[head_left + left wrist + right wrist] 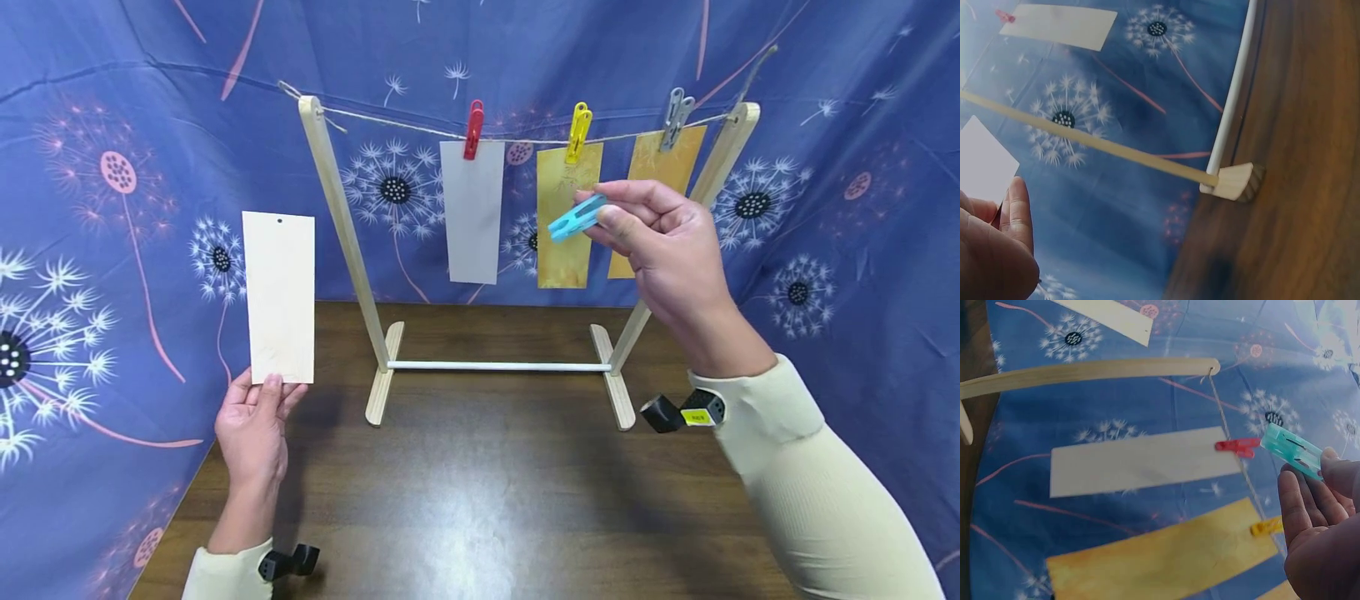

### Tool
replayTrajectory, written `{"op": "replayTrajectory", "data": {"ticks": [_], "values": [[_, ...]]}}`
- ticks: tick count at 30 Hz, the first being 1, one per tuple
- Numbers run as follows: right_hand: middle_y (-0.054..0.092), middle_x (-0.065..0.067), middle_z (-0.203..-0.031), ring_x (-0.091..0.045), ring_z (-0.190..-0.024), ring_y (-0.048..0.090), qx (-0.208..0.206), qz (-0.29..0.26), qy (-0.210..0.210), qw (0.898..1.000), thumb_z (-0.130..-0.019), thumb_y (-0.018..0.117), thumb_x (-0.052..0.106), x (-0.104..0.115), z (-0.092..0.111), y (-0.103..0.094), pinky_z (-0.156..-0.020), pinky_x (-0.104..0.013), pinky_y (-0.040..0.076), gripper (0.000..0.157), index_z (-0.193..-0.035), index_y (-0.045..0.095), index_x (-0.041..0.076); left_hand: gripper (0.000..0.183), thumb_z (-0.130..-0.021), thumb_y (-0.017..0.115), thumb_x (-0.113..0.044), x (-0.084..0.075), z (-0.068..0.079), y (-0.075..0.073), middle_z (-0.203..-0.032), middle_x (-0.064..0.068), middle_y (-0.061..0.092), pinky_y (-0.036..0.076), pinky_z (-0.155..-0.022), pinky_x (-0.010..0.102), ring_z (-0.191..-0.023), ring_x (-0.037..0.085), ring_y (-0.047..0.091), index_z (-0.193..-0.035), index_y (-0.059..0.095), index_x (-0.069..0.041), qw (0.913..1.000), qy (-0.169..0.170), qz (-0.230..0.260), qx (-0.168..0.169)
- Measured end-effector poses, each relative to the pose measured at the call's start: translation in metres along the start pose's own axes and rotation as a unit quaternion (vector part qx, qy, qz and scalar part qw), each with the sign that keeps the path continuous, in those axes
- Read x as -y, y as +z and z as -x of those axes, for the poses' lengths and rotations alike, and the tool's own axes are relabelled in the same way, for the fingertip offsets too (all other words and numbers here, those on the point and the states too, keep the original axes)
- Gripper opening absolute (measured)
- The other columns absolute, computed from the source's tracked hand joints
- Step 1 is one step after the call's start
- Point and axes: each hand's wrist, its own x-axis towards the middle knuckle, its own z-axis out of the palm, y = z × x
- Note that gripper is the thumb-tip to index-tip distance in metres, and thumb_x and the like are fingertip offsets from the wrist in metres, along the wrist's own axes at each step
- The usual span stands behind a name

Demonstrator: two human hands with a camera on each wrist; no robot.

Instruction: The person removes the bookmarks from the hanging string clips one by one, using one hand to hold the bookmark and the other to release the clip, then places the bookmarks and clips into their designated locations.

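Observation:
My left hand (255,425) pinches the bottom edge of a cream paper card (281,292), holding it upright left of the wooden stand; a small hole shows near its top. My right hand (671,250) pinches a light blue clothespin (576,218) between thumb and fingers, in front of the hanging cards. On the string (405,127), a red clothespin (474,130) holds a white card (472,217), a yellow clothespin (578,133) a gold card (562,250), and a grey clothespin (676,119) an orange-gold card (663,162). The right wrist view shows the blue clothespin (1291,450) close to the red one.
Two wooden posts (341,217) carry the string and stand on wooden feet (385,375), joined by a white rod (498,367). Beneath is a brown wooden table (465,483). A blue dandelion-print cloth (187,142) hangs behind and at the sides.

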Motion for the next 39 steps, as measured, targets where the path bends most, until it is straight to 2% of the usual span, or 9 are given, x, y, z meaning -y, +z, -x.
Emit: {"op": "replayTrajectory", "data": {"ticks": [8, 12, 18, 24, 32, 39], "values": [[0.064, -0.026, -0.111, -0.035, -0.114, 0.058, -0.014, -0.009, 0.018, 1.000, -0.089, 0.061, -0.009, -0.007, 0.018, -0.028, -0.092, -0.039, 0.050, 0.030, -0.117, 0.054, -0.017, 0.036, -0.088, 0.064, 0.003, -0.007, 0.005, -0.020, -0.097, 0.025, 0.067, 0.055, -0.074, 0.041, -0.079, 0.027, 0.071, -0.121, 0.053, 0.011, 0.9987, -0.012, -0.045, -0.022], [0.064, -0.028, -0.111, -0.037, -0.114, 0.057, -0.020, -0.039, 0.022, 0.999, -0.089, 0.058, -0.012, -0.010, 0.028, -0.042, -0.093, -0.039, 0.051, 0.030, -0.118, 0.053, -0.018, 0.039, -0.087, 0.066, 0.003, -0.010, 0.008, -0.028, -0.097, 0.024, 0.066, 0.056, -0.073, 0.040, -0.079, 0.028, 0.071, -0.122, 0.053, 0.011, 0.9977, -0.025, -0.052, -0.035], [0.062, -0.028, -0.114, -0.034, -0.114, 0.058, -0.027, -0.053, 0.028, 0.998, -0.091, 0.054, -0.013, -0.014, 0.043, -0.062, -0.092, -0.038, 0.052, 0.031, -0.121, 0.052, -0.018, 0.038, -0.086, 0.067, 0.002, -0.013, 0.011, -0.036, -0.096, 0.023, 0.067, 0.058, -0.071, 0.039, -0.078, 0.027, 0.071, -0.121, 0.054, 0.009, 0.9958, -0.041, -0.061, -0.054], [0.061, -0.028, -0.116, -0.035, -0.117, 0.056, -0.022, -0.092, 0.033, 0.995, -0.093, 0.046, -0.016, -0.019, 0.058, -0.083, -0.096, -0.040, 0.048, 0.031, -0.124, 0.048, -0.019, 0.037, -0.086, 0.066, 0.005, -0.013, 0.015, -0.044, -0.092, 0.022, 0.067, 0.058, -0.070, 0.038, -0.075, 0.026, 0.071, -0.120, 0.053, 0.010, 0.9957, -0.046, -0.055, -0.059], [0.057, -0.028, -0.123, -0.034, -0.120, 0.054, -0.017, -0.134, 0.042, 0.990, -0.096, 0.036, -0.018, -0.028, 0.084, -0.114, -0.102, -0.040, 0.040, 0.035, -0.130, 0.044, -0.017, 0.034, -0.088, 0.064, 0.002, -0.011, 0.021, -0.058, -0.091, 0.020, 0.068, 0.059, -0.070, 0.038, -0.075, 0.025, 0.071, -0.120, 0.054, 0.008, 0.9896, -0.069, -0.098, -0.080], [0.056, -0.028, -0.125, -0.032, -0.122, 0.052, -0.043, -0.152, 0.046, 0.986, -0.096, 0.033, -0.018, -0.037, 0.106, -0.142, -0.103, -0.039, 0.039, 0.036, -0.130, 0.045, -0.016, 0.034, -0.089, 0.064, 0.002, -0.009, 0.025, -0.066, -0.094, 0.020, 0.068, 0.058, -0.070, 0.038, -0.077, 0.025, 0.071, -0.121, 0.055, 0.007, 0.9856, -0.086, -0.107, -0.098]]}}
